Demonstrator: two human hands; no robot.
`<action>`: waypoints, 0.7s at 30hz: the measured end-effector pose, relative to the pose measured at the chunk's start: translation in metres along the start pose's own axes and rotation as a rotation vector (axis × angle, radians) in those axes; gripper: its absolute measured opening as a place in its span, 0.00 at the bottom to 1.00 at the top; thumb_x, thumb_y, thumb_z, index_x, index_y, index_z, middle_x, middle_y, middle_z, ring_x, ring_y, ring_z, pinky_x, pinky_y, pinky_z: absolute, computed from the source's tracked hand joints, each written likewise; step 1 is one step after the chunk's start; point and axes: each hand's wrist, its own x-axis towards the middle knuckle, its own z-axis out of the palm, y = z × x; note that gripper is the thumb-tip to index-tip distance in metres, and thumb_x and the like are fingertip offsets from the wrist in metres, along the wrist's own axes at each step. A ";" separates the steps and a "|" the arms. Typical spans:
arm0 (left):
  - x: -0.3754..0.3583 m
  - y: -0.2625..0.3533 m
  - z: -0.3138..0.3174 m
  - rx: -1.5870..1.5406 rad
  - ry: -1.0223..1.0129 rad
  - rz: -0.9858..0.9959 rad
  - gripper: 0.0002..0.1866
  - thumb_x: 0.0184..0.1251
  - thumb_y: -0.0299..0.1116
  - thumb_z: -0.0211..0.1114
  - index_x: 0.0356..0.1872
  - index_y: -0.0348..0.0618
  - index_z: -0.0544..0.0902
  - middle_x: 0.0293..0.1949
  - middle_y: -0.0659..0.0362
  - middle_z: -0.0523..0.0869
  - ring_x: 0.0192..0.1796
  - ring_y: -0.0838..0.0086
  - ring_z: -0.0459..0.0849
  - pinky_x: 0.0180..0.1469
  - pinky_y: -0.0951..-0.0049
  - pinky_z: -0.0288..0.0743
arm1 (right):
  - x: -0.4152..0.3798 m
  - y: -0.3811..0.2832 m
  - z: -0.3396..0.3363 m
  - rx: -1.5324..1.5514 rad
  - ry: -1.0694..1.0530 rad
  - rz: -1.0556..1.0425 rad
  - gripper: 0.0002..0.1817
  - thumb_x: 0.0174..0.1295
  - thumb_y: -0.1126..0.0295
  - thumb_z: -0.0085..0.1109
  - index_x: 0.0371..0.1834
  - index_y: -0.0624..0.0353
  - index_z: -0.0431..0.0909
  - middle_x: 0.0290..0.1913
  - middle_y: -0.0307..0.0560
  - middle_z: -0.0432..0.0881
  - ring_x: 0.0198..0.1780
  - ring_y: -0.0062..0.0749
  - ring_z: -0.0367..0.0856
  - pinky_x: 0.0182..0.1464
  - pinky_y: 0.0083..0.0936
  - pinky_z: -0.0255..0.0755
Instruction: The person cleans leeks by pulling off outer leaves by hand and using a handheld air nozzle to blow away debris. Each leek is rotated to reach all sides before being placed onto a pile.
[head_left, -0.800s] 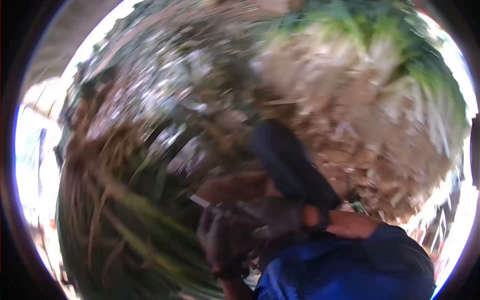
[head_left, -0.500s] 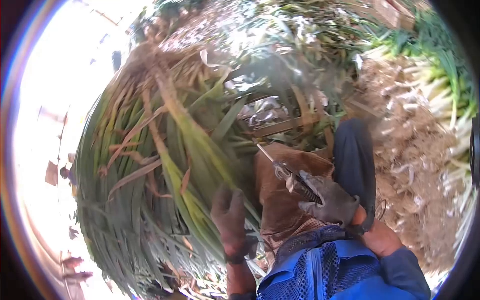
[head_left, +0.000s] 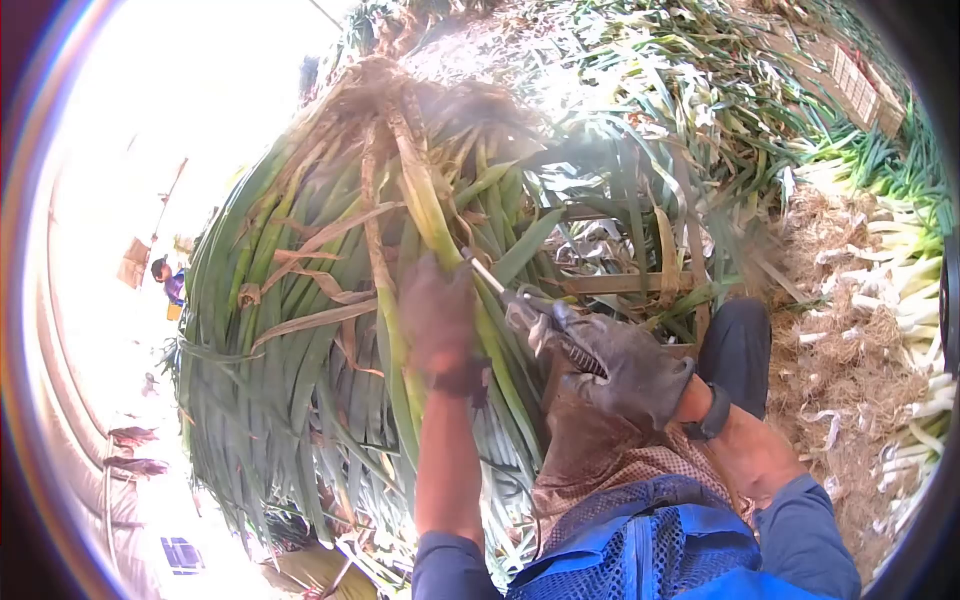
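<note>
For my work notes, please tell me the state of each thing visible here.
Leafy pile: green, partly dried brown
Tool: gripped, pointing toward leafy pile
Right hand: gloved, closed around tool
Left hand: gloved, over leafy pile, grip unclear
White stalks: lying, roots attached
Crate: contents unclear

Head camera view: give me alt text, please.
A grey-gloved right hand holds a slim silvery-tipped tool; the grey-gloved left hand is at a heap of long green leafy stalks. White-stemmed rooted stalks lie at right.

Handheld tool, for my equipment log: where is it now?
Just right of the head view's centre, the handheld tool is in the right hand, its thin tip near the left hand.
</note>
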 end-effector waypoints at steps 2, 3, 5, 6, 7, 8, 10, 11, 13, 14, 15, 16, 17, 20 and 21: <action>0.000 -0.002 0.014 0.098 0.069 0.053 0.28 0.69 0.39 0.80 0.67 0.37 0.86 0.64 0.39 0.88 0.63 0.42 0.89 0.68 0.51 0.81 | 0.010 0.004 0.001 0.011 -0.016 -0.003 0.47 0.66 0.58 0.75 0.87 0.60 0.67 0.56 0.65 0.86 0.56 0.64 0.87 0.59 0.50 0.83; 0.000 -0.002 0.017 0.149 0.101 0.083 0.28 0.69 0.39 0.79 0.66 0.36 0.86 0.64 0.38 0.87 0.64 0.38 0.87 0.68 0.48 0.80 | 0.015 0.010 0.005 0.003 -0.026 -0.013 0.46 0.66 0.58 0.75 0.87 0.57 0.68 0.55 0.64 0.85 0.55 0.64 0.88 0.58 0.50 0.83; -0.003 -0.007 0.020 0.183 0.088 0.088 0.32 0.64 0.42 0.83 0.67 0.39 0.86 0.61 0.41 0.89 0.62 0.42 0.89 0.66 0.49 0.82 | 0.020 0.015 0.010 -0.041 -0.060 -0.020 0.47 0.64 0.61 0.76 0.88 0.54 0.68 0.52 0.63 0.85 0.52 0.62 0.88 0.56 0.51 0.83; -0.005 -0.006 0.018 0.197 0.086 0.089 0.34 0.62 0.44 0.86 0.67 0.41 0.86 0.59 0.43 0.90 0.61 0.44 0.90 0.64 0.50 0.83 | 0.025 0.013 0.010 -0.080 -0.083 -0.020 0.48 0.63 0.63 0.76 0.89 0.53 0.67 0.50 0.62 0.85 0.50 0.61 0.88 0.55 0.50 0.83; -0.006 -0.005 0.017 0.174 0.089 0.085 0.35 0.61 0.44 0.86 0.68 0.41 0.86 0.59 0.42 0.90 0.61 0.43 0.89 0.64 0.49 0.83 | 0.031 0.011 0.011 -0.125 -0.105 -0.024 0.50 0.62 0.66 0.77 0.90 0.53 0.66 0.49 0.61 0.85 0.49 0.60 0.87 0.54 0.49 0.83; -0.008 -0.004 0.016 0.152 0.092 0.081 0.35 0.61 0.44 0.86 0.68 0.41 0.85 0.59 0.42 0.90 0.61 0.43 0.89 0.64 0.49 0.83 | 0.042 0.013 0.013 -0.119 -0.072 -0.023 0.49 0.62 0.65 0.76 0.89 0.53 0.67 0.48 0.61 0.85 0.48 0.60 0.87 0.54 0.50 0.83; -0.014 -0.004 0.015 0.137 0.124 0.101 0.35 0.61 0.44 0.85 0.68 0.41 0.85 0.59 0.41 0.90 0.62 0.42 0.89 0.64 0.48 0.83 | 0.074 0.021 0.017 -0.102 -0.005 -0.018 0.47 0.63 0.64 0.76 0.88 0.53 0.69 0.47 0.61 0.85 0.47 0.60 0.87 0.53 0.50 0.84; -0.018 -0.004 0.016 0.141 0.157 0.126 0.35 0.61 0.44 0.85 0.68 0.41 0.85 0.59 0.41 0.90 0.62 0.42 0.89 0.64 0.48 0.83 | 0.091 0.022 0.015 -0.126 -0.021 -0.008 0.45 0.63 0.63 0.75 0.86 0.53 0.70 0.47 0.62 0.85 0.47 0.60 0.87 0.53 0.50 0.84; -0.023 -0.007 0.021 0.172 0.153 0.129 0.36 0.61 0.44 0.85 0.69 0.41 0.85 0.59 0.40 0.90 0.60 0.42 0.89 0.62 0.48 0.83 | 0.127 0.022 0.006 -0.174 -0.052 0.012 0.42 0.64 0.62 0.74 0.84 0.53 0.72 0.47 0.62 0.85 0.48 0.61 0.88 0.54 0.50 0.84; -0.025 -0.010 0.024 0.198 0.116 0.104 0.36 0.61 0.45 0.85 0.69 0.41 0.85 0.58 0.40 0.90 0.59 0.41 0.90 0.61 0.48 0.84 | 0.143 0.021 0.003 -0.192 -0.028 0.013 0.37 0.66 0.63 0.71 0.81 0.52 0.74 0.47 0.62 0.87 0.48 0.61 0.89 0.54 0.51 0.85; -0.026 -0.012 0.026 0.226 0.078 0.079 0.37 0.61 0.45 0.85 0.70 0.41 0.84 0.58 0.40 0.90 0.58 0.41 0.90 0.60 0.48 0.85 | 0.157 0.019 0.000 -0.208 -0.005 0.013 0.33 0.67 0.64 0.69 0.77 0.52 0.77 0.46 0.62 0.89 0.48 0.61 0.90 0.53 0.52 0.85; -0.027 -0.012 0.027 0.230 0.077 0.079 0.38 0.61 0.45 0.85 0.71 0.42 0.84 0.56 0.41 0.91 0.55 0.42 0.91 0.58 0.48 0.85 | 0.173 0.018 -0.002 -0.223 0.019 0.013 0.29 0.68 0.65 0.66 0.73 0.52 0.79 0.45 0.62 0.91 0.48 0.61 0.91 0.53 0.53 0.86; -0.027 -0.010 0.027 0.233 0.077 0.081 0.39 0.61 0.46 0.85 0.72 0.42 0.84 0.55 0.41 0.91 0.53 0.42 0.92 0.57 0.47 0.86 | 0.194 0.020 -0.002 -0.225 -0.028 0.061 0.31 0.67 0.63 0.69 0.75 0.50 0.78 0.47 0.62 0.90 0.49 0.61 0.91 0.54 0.53 0.85; -0.027 -0.006 0.030 0.236 -0.015 0.014 0.41 0.60 0.47 0.86 0.73 0.43 0.83 0.51 0.43 0.93 0.50 0.43 0.94 0.54 0.47 0.87 | 0.247 0.024 -0.005 -0.223 -0.098 0.155 0.35 0.66 0.61 0.74 0.78 0.46 0.77 0.51 0.63 0.88 0.51 0.59 0.90 0.55 0.53 0.84; -0.026 -0.003 0.029 0.234 -0.061 -0.021 0.41 0.60 0.47 0.86 0.74 0.43 0.83 0.50 0.43 0.94 0.49 0.43 0.94 0.54 0.47 0.87 | 0.258 0.023 -0.007 -0.221 -0.077 0.152 0.34 0.66 0.61 0.74 0.77 0.46 0.78 0.51 0.63 0.88 0.51 0.59 0.90 0.55 0.53 0.84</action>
